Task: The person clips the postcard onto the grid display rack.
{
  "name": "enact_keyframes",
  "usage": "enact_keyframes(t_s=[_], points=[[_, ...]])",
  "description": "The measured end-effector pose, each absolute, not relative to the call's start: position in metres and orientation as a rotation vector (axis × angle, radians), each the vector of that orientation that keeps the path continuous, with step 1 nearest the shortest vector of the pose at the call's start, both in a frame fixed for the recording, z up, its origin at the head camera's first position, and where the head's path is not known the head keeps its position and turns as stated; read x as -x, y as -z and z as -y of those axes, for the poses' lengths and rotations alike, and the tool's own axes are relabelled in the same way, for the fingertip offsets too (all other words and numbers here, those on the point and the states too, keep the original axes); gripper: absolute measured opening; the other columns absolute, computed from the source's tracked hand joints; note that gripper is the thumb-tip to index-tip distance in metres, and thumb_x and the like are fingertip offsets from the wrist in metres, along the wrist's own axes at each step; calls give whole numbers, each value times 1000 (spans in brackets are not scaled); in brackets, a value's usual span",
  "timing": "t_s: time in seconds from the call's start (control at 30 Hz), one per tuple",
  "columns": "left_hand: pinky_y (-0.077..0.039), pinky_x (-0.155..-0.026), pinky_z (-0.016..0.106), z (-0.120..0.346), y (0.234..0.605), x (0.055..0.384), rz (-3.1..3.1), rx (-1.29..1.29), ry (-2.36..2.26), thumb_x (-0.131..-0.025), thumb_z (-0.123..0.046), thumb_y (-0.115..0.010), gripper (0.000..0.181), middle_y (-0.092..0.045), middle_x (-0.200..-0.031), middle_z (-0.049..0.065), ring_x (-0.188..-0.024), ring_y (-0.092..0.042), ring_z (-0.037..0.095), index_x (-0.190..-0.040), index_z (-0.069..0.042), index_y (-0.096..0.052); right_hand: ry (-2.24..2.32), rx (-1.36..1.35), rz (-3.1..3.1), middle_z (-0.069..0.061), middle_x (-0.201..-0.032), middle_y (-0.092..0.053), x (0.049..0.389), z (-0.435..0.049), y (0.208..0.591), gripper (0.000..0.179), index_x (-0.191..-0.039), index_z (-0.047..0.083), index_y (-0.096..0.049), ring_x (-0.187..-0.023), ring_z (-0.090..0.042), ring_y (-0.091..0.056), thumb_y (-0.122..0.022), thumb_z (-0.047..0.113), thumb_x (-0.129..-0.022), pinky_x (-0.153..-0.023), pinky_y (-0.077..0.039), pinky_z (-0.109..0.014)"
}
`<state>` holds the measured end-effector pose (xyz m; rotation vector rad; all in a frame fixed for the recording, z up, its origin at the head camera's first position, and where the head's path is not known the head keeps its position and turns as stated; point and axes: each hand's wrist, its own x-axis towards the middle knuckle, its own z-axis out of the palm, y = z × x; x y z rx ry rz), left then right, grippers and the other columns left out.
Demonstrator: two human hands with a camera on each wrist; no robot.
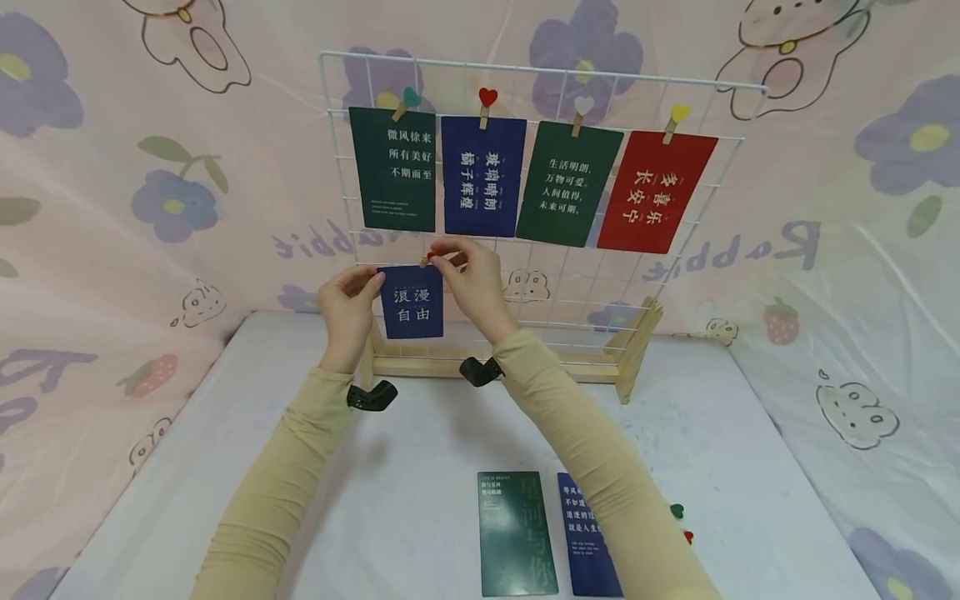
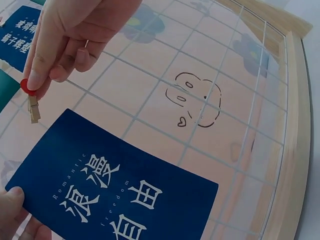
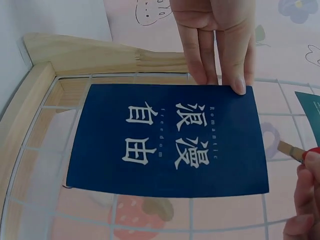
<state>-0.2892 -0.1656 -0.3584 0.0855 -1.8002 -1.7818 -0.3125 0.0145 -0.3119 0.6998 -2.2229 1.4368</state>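
A blue card [image 1: 412,322] with white characters is upright against the white wire grid [image 1: 555,333], below the row of hung cards. My left hand [image 1: 348,312] pinches it near its upper left corner, thumb on the printed face. Just above the card's top edge, my right hand [image 1: 474,279] pinches a small wooden clothespin [image 2: 33,111] with a red heart [image 2: 27,87] on it. In the right wrist view the clothespin [image 3: 291,150] stands a little apart from the card [image 3: 167,140].
Green [image 1: 393,171], blue [image 1: 483,177], second green [image 1: 570,185] and red [image 1: 657,193] cards hang from heart clothespins on the grid. Its wooden stand [image 1: 495,367] is on the white table [image 1: 405,500]. A green card [image 1: 517,533], another blue card [image 1: 588,542] and heart clips [image 1: 677,511] lie near my right sleeve.
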Motion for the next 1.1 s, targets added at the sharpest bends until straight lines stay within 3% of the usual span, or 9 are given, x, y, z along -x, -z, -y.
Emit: enact_keyframes(t_s=[0.4, 0.67, 1.1], points=[[-55, -71, 21, 165, 362, 289, 1794, -78, 1706, -86, -3, -71, 16, -68, -92, 15, -73, -62, 10, -99, 6, -70, -1446, -674, 2221, -3, -98, -69, 313, -8, 318, 16, -105, 3, -70, -77, -14, -60, -66, 10, -91, -68, -49, -23], [-54, -71, 20, 167, 363, 291, 1833, -30, 1598, -86, -6, -71, 16, -69, -93, 17, -74, -63, 12, -99, 4, -72, -1434, -687, 2208, -4, -96, -70, 317, -2, 319, 15, -103, 2, -70, -76, -15, -61, -68, 9, -90, -71, -50, -23], [-54, -70, 20, 166, 361, 290, 1860, -25, 1537, -87, -7, -70, 16, -70, -93, 14, -76, -64, 17, -100, 2, -72, -1389, -648, 2170, 0, -93, -71, 319, 4, 322, 12, -98, 4, -73, -71, -9, -57, -70, 11, -88, -63, -49, -21]])
